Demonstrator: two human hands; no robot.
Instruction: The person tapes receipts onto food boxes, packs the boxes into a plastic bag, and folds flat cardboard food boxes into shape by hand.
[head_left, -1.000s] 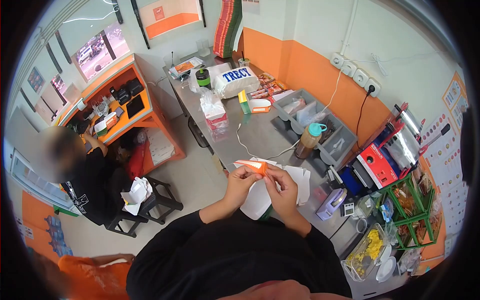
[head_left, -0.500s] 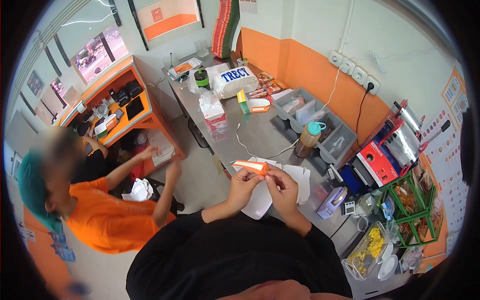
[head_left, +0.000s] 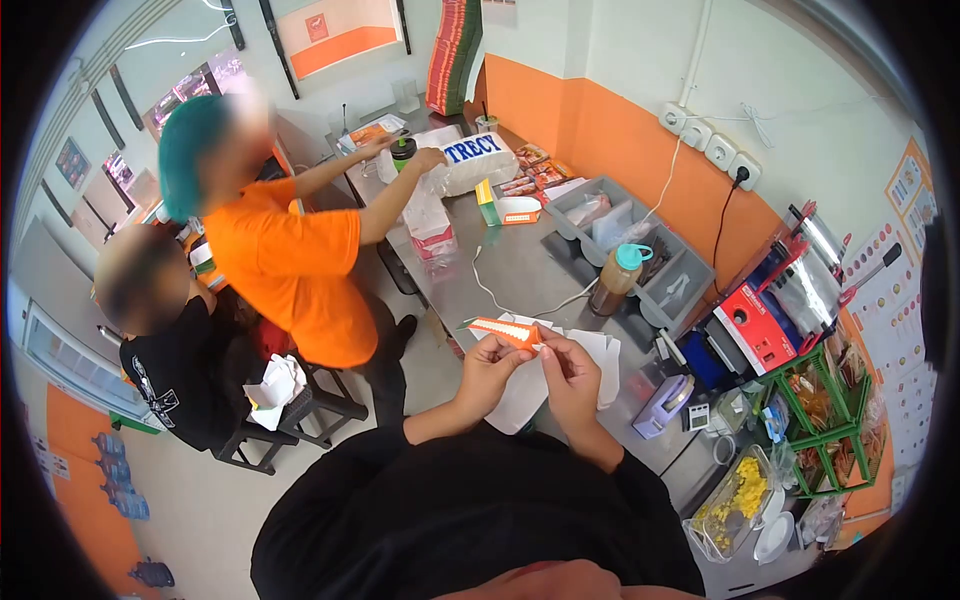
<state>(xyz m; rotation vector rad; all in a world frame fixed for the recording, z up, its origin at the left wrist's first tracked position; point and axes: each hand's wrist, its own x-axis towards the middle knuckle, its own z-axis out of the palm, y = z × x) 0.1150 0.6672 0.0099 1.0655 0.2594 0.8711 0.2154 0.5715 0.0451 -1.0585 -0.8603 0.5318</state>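
Observation:
Both my hands hold a small orange-and-white cardboard food box [head_left: 505, 329] above the edge of the steel table. My left hand [head_left: 486, 378] is closed round its near left side. With thumb and fingers, my right hand [head_left: 572, 378] pinches its right end, where a flap shows. White cardboard pieces [head_left: 606, 350] lie on the table under and beside my hands. Farther back on the table stands a folded green, yellow and orange box [head_left: 518, 212].
A person in an orange shirt [head_left: 285, 265] reaches over the table's far left end, near a TRECY pack [head_left: 470, 163]. Another person in black [head_left: 170, 370] sits behind a stool with cardboard [head_left: 277, 385]. Rightward are a bottle [head_left: 615, 280], grey tray [head_left: 680, 290], tape dispenser [head_left: 663, 407] and red machine [head_left: 750, 315].
The person in orange has moved from the left up to the table and now reaches toward the TRECY pack. The seated person shows more. My hands have shifted slightly on the box.

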